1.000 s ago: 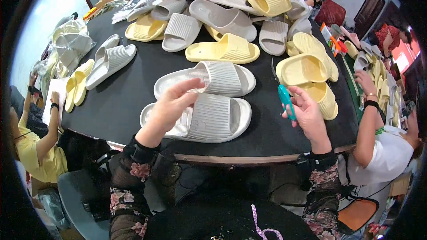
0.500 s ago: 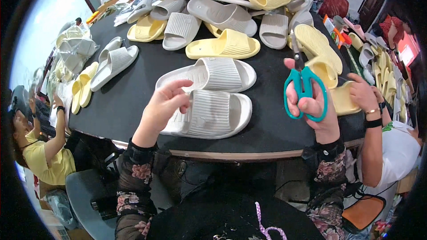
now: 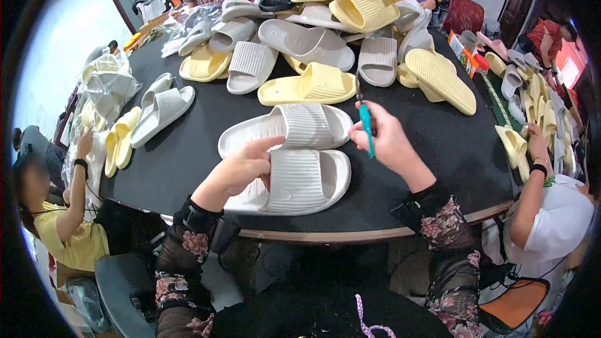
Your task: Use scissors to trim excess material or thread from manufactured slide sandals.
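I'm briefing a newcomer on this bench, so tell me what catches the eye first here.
A heap of pale yellow and grey ribbed foam slides covers the far half of the round black table. Nearer, the left hand rests on a pair of grey ribbed slides, while the right hand holds teal-handled scissors upright beside them.

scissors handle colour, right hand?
Teal, on the scissors held in the right hand; head view.
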Demonstrator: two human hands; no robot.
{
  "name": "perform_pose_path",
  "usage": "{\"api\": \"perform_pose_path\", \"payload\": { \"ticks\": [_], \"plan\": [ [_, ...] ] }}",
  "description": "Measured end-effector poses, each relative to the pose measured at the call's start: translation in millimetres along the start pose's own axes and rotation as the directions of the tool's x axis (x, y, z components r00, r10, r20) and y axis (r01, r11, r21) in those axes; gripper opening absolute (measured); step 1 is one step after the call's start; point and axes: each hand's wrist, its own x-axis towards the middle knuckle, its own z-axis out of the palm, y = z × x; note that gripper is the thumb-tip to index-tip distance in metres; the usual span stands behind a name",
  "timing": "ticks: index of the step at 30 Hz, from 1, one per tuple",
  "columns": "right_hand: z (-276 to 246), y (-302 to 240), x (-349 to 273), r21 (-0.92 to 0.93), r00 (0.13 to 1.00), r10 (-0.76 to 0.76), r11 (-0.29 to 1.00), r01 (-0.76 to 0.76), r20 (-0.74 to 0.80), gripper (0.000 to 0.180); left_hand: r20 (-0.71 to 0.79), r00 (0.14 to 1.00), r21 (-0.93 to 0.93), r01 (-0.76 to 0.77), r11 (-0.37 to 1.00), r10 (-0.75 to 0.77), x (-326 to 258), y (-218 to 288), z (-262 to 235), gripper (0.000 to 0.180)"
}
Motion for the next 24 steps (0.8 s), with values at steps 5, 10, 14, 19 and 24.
{"api": "perform_pose_path", "payload": {
  "ticks": [5, 10, 14, 19, 24],
  "plan": [
    [14, 7, 11, -0.362, 0.991, -0.118, 0.928, 0.087, -0.065, 0.054, 0.024, 0.997, -0.18, 0.078, 0.981, -0.075, 2, 7, 7, 0.069],
    [25, 9, 16, -0.51, 0.984, -0.159, 0.855, 0.1, -0.074, 0.055, 0.08, 0.996, -0.338, 0.07, 0.939, -0.046, 5, 4, 4, 0.073],
    [32, -1, 16, -0.294, 0.995, -0.094, 0.951, 0.097, 0.024, 0.058, 0.072, 0.997, -0.342, 0.059, 0.938, -0.036, 0, 2, 3, 0.068],
    [32, -10, 8, -0.046, 0.986, -0.112, 0.992, 0.118, 0.126, 0.058, -0.014, 1.0, -0.315, 0.001, 0.949, -0.005, -1, 7, 21, 0.056],
    [18, -31, 13, 0.129, 0.997, -0.075, 0.989, 0.07, 0.035, 0.054, -0.146, 0.988, -0.322, -0.105, 0.941, 0.06, -3, 23, 31, 0.062]
  ]
}}
